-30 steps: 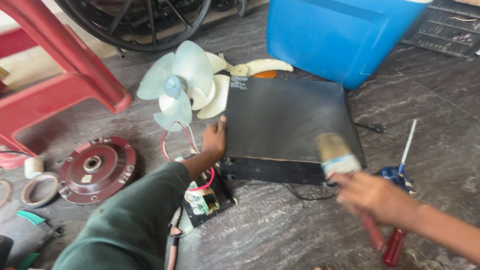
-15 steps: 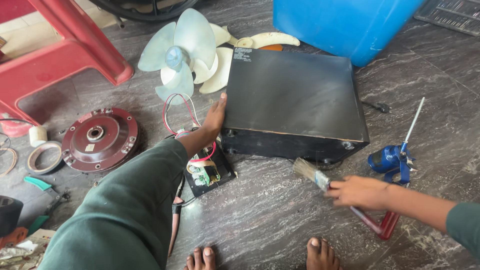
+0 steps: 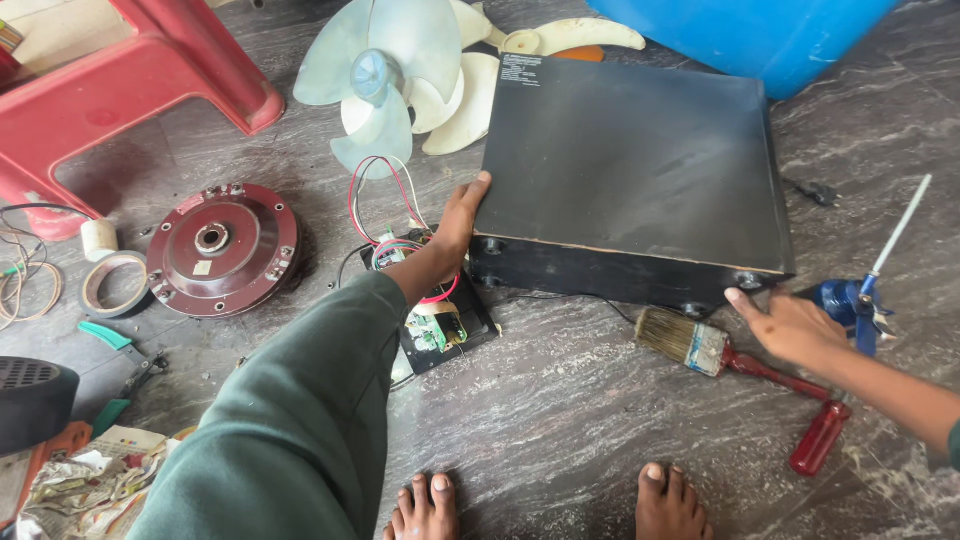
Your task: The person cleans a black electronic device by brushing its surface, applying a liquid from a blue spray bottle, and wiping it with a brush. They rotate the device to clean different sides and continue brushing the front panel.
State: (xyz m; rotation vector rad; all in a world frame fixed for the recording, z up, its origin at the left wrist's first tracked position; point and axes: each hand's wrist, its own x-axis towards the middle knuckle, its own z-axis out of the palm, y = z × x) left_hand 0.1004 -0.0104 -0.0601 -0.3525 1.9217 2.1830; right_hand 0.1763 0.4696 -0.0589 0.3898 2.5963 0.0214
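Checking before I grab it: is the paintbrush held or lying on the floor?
Lying on the floor. The paintbrush rests flat beside the black box, and the right hand is just above its handle, not gripping it.

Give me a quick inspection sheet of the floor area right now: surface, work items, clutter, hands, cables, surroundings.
Surface: dark marbled stone floor, dusty.
Job's things: black box casing flat on the floor; paintbrush lying by its front right corner.
Clutter: pale fan blade, maroon motor housing, circuit board, tape rolls, red-handled screwdriver, newspaper.
Grippers: left hand on the casing's left edge; right hand open at its right corner, over the brush handle.
Cables: red, black and white wires looped from the board.
Surroundings: red plastic stool, blue tub.
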